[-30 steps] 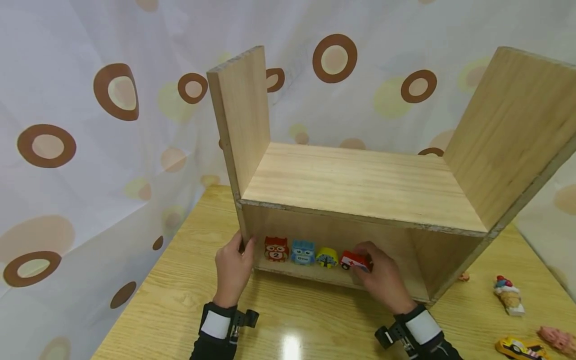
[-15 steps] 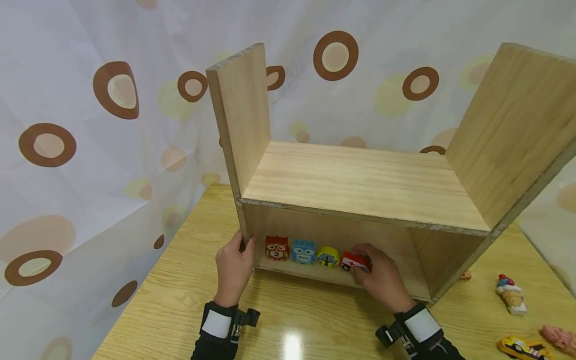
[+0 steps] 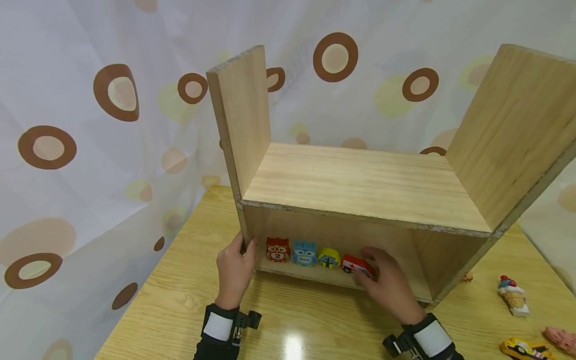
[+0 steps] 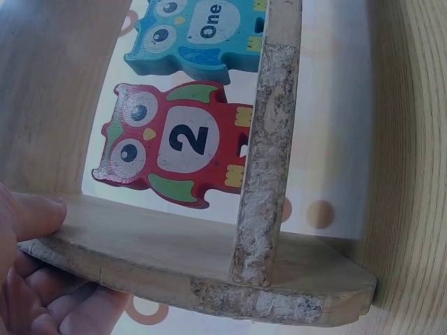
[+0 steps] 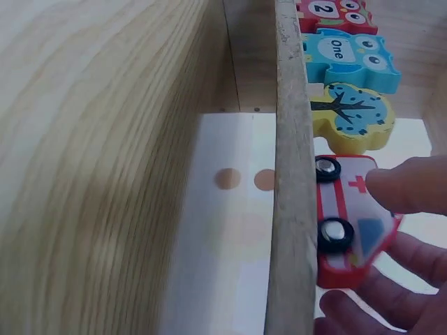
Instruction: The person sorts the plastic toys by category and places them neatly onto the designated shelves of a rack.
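My left hand (image 3: 235, 270) grips the left side board of a wooden shelf (image 3: 351, 182), thumb inside and fingers outside; the left wrist view shows this hold on the board's edge. On the lower level stand a red owl block (image 4: 185, 143) marked 2, a blue owl block (image 3: 304, 253) marked One, a yellow tree block (image 5: 353, 115) and a red-and-white toy ambulance (image 3: 357, 265) in a row. My right hand (image 3: 391, 285) is at the ambulance's right end, thumb in front and fingers behind, spread loosely around it. In the right wrist view the thumb overlaps the ambulance (image 5: 349, 216).
On the table (image 3: 180, 295), right of the shelf, lie an ice-cream toy (image 3: 513, 296), a yellow toy vehicle (image 3: 525, 348) and a pink toy (image 3: 560, 339). A small orange-brown thing (image 3: 467, 276) peeks out beside the shelf's right board (image 3: 517, 135). A dotted curtain hangs behind.
My right hand has loosened around the toy ambulance and shifted slightly right and towards me, leaving more of the ambulance visible. The left hand keeps its hold on the side board.
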Demonstrator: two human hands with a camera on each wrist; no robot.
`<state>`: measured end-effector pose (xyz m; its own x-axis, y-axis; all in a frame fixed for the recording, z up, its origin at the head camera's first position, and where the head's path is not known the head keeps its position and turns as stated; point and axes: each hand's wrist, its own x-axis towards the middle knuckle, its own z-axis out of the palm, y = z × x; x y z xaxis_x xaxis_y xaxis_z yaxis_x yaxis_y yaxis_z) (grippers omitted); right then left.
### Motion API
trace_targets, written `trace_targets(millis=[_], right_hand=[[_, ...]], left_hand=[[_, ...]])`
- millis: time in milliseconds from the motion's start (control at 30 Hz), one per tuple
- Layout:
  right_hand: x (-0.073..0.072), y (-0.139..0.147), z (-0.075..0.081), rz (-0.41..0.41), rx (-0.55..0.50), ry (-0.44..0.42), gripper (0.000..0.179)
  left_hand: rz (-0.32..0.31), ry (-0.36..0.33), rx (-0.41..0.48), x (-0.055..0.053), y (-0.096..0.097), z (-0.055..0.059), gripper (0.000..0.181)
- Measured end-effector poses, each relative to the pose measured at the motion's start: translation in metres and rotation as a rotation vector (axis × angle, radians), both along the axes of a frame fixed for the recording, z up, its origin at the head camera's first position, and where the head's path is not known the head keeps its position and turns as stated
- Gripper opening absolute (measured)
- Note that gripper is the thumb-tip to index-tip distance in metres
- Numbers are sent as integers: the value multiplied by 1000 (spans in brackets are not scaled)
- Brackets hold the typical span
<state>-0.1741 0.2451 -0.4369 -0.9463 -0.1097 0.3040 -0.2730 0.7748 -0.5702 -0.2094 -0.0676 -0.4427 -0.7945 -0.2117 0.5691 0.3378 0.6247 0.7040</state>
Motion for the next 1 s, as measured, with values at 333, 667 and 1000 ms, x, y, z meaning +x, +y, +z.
trace_targets(millis=[333, 667, 1000], right_hand=[[45, 29, 5, -49, 39, 336, 39], [83, 62, 20, -81, -57, 562, 34], [110, 138, 24, -378, -208, 409, 12]], left_hand=[[-7, -9, -2, 2, 2, 2, 26], [-5, 5, 18, 2, -1, 1, 26], [1, 4, 24, 3, 3, -1, 24]])
